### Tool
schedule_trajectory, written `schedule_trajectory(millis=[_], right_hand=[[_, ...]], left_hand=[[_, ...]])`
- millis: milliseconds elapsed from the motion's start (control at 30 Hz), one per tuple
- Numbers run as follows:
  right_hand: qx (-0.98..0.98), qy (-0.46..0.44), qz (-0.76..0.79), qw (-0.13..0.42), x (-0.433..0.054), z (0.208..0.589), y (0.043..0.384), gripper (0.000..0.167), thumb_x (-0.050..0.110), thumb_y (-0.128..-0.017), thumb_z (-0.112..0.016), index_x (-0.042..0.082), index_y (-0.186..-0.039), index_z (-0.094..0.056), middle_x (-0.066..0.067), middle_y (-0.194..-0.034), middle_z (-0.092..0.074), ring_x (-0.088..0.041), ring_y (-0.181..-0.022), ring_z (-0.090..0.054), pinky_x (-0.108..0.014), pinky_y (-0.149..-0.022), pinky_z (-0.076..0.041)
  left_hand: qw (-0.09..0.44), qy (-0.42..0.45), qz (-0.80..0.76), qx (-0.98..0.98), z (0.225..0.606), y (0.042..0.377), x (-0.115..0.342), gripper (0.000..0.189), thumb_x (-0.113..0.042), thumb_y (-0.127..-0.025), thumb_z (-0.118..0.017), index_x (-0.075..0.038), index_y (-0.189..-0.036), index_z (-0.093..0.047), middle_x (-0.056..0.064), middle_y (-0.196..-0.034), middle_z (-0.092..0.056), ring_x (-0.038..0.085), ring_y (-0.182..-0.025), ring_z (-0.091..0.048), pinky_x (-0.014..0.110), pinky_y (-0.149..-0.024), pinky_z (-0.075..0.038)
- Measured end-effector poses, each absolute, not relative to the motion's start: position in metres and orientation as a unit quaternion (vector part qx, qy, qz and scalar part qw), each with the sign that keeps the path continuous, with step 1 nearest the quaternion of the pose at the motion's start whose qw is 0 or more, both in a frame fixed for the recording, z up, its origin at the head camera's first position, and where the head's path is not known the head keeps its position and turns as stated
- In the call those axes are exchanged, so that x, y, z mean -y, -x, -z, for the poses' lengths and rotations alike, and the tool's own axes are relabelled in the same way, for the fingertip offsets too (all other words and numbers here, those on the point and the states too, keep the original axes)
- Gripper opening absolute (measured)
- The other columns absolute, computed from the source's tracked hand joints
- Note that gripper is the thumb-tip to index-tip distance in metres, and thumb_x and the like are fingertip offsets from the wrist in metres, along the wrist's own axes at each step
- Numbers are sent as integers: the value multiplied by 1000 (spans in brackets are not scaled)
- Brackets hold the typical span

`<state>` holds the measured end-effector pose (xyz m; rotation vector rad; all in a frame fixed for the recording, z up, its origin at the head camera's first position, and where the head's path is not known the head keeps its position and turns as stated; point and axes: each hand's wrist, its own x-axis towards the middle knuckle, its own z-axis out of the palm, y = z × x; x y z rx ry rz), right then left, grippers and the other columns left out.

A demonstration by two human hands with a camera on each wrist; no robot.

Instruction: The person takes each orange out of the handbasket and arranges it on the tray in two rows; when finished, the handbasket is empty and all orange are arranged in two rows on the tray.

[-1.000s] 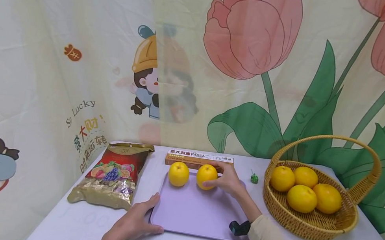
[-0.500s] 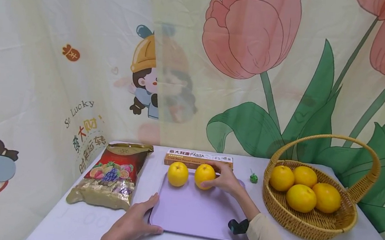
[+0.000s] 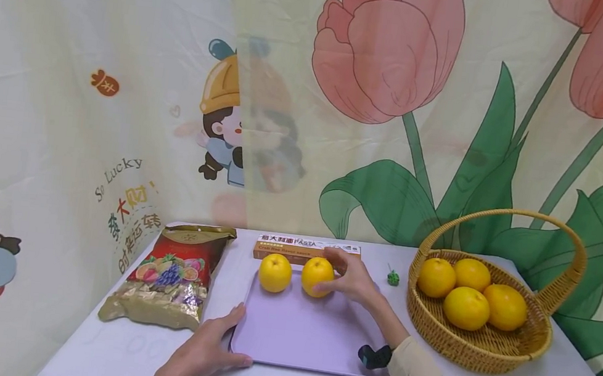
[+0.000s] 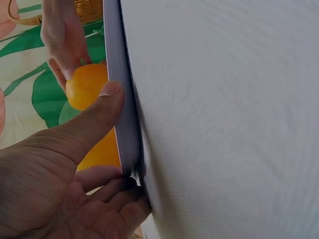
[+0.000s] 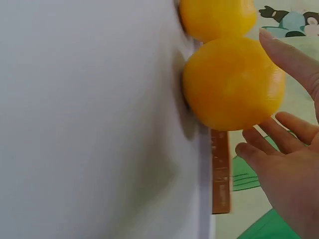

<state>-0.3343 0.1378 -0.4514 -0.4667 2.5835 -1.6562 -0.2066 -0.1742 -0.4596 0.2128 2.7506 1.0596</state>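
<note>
A lilac tray [image 3: 307,337] lies on the table in the head view. My left hand [image 3: 205,347] grips its near left corner, with the thumb [image 4: 102,107] against the tray edge in the left wrist view. Two oranges sit side by side at the tray's far edge. The left orange [image 3: 275,273] stands free of both hands. Around the right orange [image 3: 317,276] my right hand [image 3: 352,280] curves its thumb and fingers; in the right wrist view that orange [image 5: 232,84] rests on the tray, the thumb above it and fingertips at its side.
A wicker basket [image 3: 474,356] with several oranges stands at the right. Behind the tray lies a pasta box [image 3: 285,251], with a small green object [image 3: 393,278] to its right. A red and gold packet [image 3: 171,275] lies at the left. Printed curtains hang behind the table.
The head view has turned slightly to the right, so everything appears shifted left. Both hands keep nearly the same positions on the tray and the right orange.
</note>
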Motion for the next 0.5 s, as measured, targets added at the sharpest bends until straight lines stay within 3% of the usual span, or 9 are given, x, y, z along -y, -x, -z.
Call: schedule_trajectory(millis=[333,500], right_hand=[[-832,202,515,-55,-163,408,296,88,14,-83,-95,-3,-157,-51,-22,-158,-56,-42,-149,-50,-53,-123,-42],[-813,256,518,-80,-179,383,266,83,9,-85,-93,-1,-157,-51,-21,-158,-57,-41,-150,-49,-42,-121,-43]], left_hand=[[93,-77,-355,-927,461,209,173,109,-26,-74,-101,4,-161,-44,27,-167,-42,49,-154,-38,65,-125,-33],[89,-72,-356,-927,462,207,174,109,-26,-73,-102,4,-161,-44,26,-166,-42,49,-154,-39,66,-125,-34]])
